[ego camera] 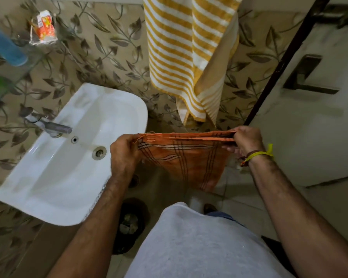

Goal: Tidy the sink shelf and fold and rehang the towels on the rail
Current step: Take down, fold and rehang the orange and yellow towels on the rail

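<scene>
Hands held an orange checked towel (184,159) stretched between them, in the air to the right of the white washbasin (72,157) and above the tiled floor. The left hand (125,155) gripped the towel's left end, fingers curled round the bunched edge where loose threads showed; the right hand (246,141) pinched the right end, its fingers closed on the stacked layers of cloth. Folded edges ran taut from one hand to the other along the top, and the rest of the cloth hung below them, its lower corner hanging down on the right side. A yellow thread band (259,154) circled the right wrist. Behind the hands, a yellow-and-white striped towel (181,57) hung down against the leaf-patterned wall tiles (109,47), its lower end just above the orange towel but apart from it. A tap (52,127) stood at the basin's back rim, with the drain (98,153) in the bowl. On the glass shelf (28,55) at upper left sat an orange-and-white carton (43,27), and beside it a blue object (6,45) too blurred to name. A door (319,97) with a dark handle (307,75) stood on the right.
</scene>
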